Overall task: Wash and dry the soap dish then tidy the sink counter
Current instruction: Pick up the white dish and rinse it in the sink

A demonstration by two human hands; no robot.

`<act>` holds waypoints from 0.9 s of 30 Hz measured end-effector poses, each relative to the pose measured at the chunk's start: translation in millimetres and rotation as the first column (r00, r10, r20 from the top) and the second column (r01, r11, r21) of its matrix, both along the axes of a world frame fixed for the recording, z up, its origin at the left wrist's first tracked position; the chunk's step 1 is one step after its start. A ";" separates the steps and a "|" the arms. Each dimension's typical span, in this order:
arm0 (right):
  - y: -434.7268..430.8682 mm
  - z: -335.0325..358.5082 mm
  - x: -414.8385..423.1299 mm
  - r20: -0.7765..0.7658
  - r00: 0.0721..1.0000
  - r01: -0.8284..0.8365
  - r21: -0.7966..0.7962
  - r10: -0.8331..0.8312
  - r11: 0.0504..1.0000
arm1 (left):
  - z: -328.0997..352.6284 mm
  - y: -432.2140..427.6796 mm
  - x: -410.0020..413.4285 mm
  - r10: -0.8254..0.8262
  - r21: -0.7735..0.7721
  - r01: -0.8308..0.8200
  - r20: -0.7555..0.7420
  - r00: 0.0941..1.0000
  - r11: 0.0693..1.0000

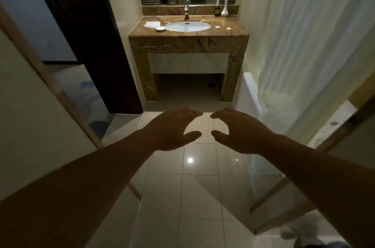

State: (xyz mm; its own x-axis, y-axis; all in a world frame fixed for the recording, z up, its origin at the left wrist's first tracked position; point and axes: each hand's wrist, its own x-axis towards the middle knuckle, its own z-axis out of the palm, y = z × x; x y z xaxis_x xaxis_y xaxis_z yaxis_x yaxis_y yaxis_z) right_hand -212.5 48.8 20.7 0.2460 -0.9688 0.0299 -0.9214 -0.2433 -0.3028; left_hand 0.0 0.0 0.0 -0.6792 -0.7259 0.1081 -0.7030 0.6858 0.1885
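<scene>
A small white soap dish (160, 28) sits on the brown marble counter (233, 32), left of the oval white basin (188, 26). A folded white towel (151, 24) lies just behind the dish. The chrome tap (186, 10) stands behind the basin. My left hand (172, 128) and my right hand (239, 130) are held out over the floor tiles, well short of the vanity, fingers curved and apart, holding nothing.
Two small white round items (217, 27) (228, 28) lie on the counter right of the basin. A dark bottle (217, 10) and a white vase (224, 8) stand at the back right. A white shower curtain (304, 44) hangs right; a dark door frame (97, 34) stands left.
</scene>
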 end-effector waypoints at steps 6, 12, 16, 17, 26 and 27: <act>-75.1 8.1 9.7 0.012 0.999 0.041 0.004 -0.041 0.999 | 1.2 -82.1 4.1 -0.037 0.033 0.039 -0.057 0.998 0.999; -141.2 2.9 -0.3 0.025 1.000 0.010 0.004 -0.010 1.000 | -4.5 -152.8 -6.9 -0.080 0.065 0.087 -0.105 0.991 0.994; -198.2 -2.6 -18.0 0.058 0.998 0.004 -0.005 -0.004 1.000 | -3.4 -207.7 -23.8 -0.065 0.079 0.074 -0.107 0.992 0.994; -213.8 -3.6 -23.5 0.073 0.997 0.001 -0.017 0.000 1.000 | -2.6 -222.2 -28.4 -0.053 0.078 0.061 -0.101 0.994 0.995; -347.0 -7.2 -68.8 0.154 0.987 -0.050 0.001 0.049 0.999 | 4.7 -332.8 -67.9 0.048 0.079 -0.043 -0.064 0.997 0.996; -361.7 -6.9 -71.7 0.160 0.986 -0.052 -0.004 0.052 0.999 | 5.9 -345.4 -71.2 0.059 0.082 -0.053 -0.072 0.996 0.995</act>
